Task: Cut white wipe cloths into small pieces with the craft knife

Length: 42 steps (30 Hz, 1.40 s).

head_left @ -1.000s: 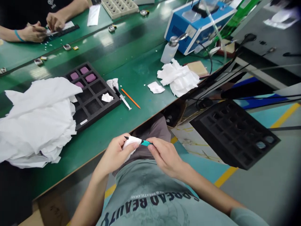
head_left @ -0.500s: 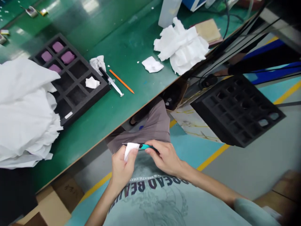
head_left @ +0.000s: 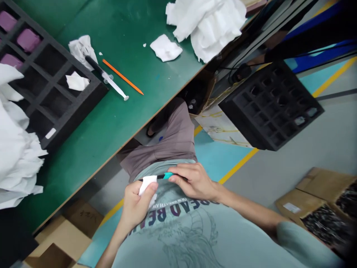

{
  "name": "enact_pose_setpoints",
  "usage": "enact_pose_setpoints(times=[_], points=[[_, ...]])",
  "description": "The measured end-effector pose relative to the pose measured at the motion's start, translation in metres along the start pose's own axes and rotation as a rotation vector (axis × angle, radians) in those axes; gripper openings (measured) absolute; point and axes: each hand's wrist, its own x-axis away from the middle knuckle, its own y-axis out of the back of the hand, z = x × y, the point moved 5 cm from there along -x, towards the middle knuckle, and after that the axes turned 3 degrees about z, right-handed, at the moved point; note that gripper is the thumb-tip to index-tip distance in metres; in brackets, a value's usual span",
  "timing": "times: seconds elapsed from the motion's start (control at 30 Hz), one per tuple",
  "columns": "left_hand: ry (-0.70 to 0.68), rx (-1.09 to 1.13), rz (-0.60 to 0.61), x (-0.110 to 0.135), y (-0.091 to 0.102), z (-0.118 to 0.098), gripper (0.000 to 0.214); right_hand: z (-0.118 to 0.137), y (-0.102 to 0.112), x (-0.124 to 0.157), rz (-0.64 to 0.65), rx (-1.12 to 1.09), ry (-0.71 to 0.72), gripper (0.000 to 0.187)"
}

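Since the view dipped: hands now sit lower, over the shirt
left hand (head_left: 136, 203): grip pinching white wipe (head_left: 147, 184) round the tool's dark tip
right hand (head_left: 195, 182): holding teal tool (head_left: 166, 176), well off the green surface (head_left: 122, 111)

Only readable text: T-shirt (head_left: 195, 230) print, upside down to the camera, partly covered by the left hand (head_left: 135, 203). Visible letters "BE" and "EAD", small unreadable line above. Label on the cardboard box (head_left: 320, 186) too small to read.
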Motion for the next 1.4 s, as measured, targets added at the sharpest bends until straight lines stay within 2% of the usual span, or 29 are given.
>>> enact_pose_setpoints(times=[0.13,0.3,0.67,1.07,1.4], points=[[-0.008,0.039,0.113,-0.002,-0.004,-0.005,0.052,-0.001,-0.001,0.003,0.031,0.019,-0.021,0.03],[0.001,0.061,0.19,0.004,-0.002,-0.002,0.053,-0.002,-0.002,0.011,0.036,0.039,-0.012,0.031],[0.038,0.093,0.289,0.005,0.001,0.003,0.046,-0.003,-0.007,0.012,0.029,0.055,-0.01,0.031],[0.075,0.125,0.332,0.008,0.0,0.012,0.049,-0.001,-0.012,0.014,0.022,0.061,0.018,0.031],[0.108,0.143,0.332,0.008,-0.003,0.013,0.048,0.006,-0.01,0.01,-0.084,0.073,0.1,0.025]])
